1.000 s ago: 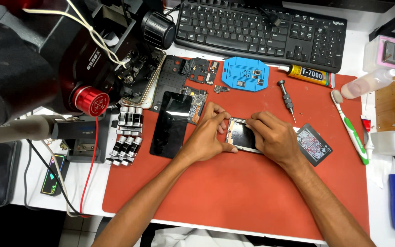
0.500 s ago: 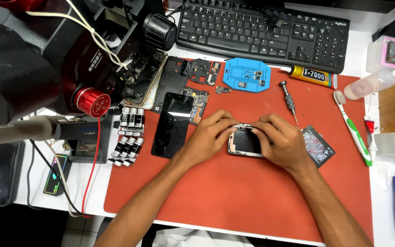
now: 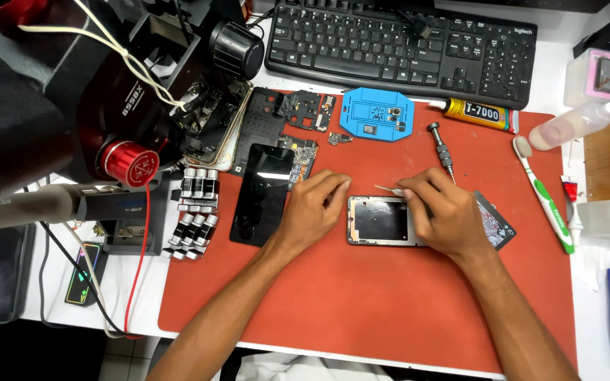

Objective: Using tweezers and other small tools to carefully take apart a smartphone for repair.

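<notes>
The phone frame (image 3: pixel 380 221) lies flat on the red mat (image 3: pixel 361 310), its dark inner face up and now mostly uncovered. Half a second ago both hands were bunched over it, hiding nearly all of it; since then they have drawn apart to its two ends. That suggests the pressing or seating work on the frame has eased off and a finer job at its top edge is under way.

The left hand (image 3: pixel 314 206) rests at the frame's left edge, fingers curled loosely together and touching the rim, steadying it rather than gripping it. The right hand (image 3: pixel 440 213) sits over the right end, fingertips pinched shut on thin tweezers (image 3: pixel 388 188) (a pale sliver, hard to see) whose tip points left above the frame's top edge.

Just left lies a black screen panel (image 3: pixel 262 194); a small screwdriver (image 3: pixel 443 149) and a glue tube (image 3: pixel 478 113) lie above, beside a blue parts tray (image 3: pixel 375 113). A keyboard (image 3: pixel 404 42) sits beyond the mat.
</notes>
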